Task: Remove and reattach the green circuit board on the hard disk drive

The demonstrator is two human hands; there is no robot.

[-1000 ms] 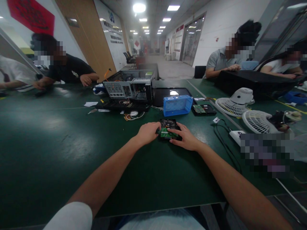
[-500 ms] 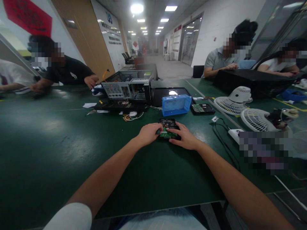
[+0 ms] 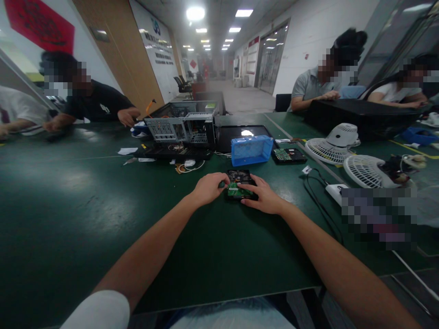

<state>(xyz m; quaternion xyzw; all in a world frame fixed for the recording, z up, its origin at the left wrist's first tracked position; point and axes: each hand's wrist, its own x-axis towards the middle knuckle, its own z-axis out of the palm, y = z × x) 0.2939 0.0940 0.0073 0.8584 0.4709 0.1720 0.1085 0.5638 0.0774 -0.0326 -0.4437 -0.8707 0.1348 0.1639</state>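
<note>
A hard drive (image 3: 239, 176) lies on the green table in front of me, its green circuit board facing up and its black metal part at the far end. At its left edge, my left hand (image 3: 210, 188) is closed around a screwdriver (image 3: 222, 184); only the dark green handle shows clearly, and its tip cannot be made out. My right hand (image 3: 263, 195) grips the drive from the right, with fingers over the board and far edge and the thumb near the front edge.
Beyond the drive stands a blue plastic bin (image 3: 252, 151), with another circuit-board device (image 3: 290, 156) to its right. An opened computer case (image 3: 181, 123) is at the back left. White fan parts (image 3: 331, 146) and a power strip (image 3: 338, 193) lie right. Several people sit around the table.
My left hand has shifted slightly left and up with the screwdriver, away from the board. My right hand and the hard drive stay nearly where they were.
</note>
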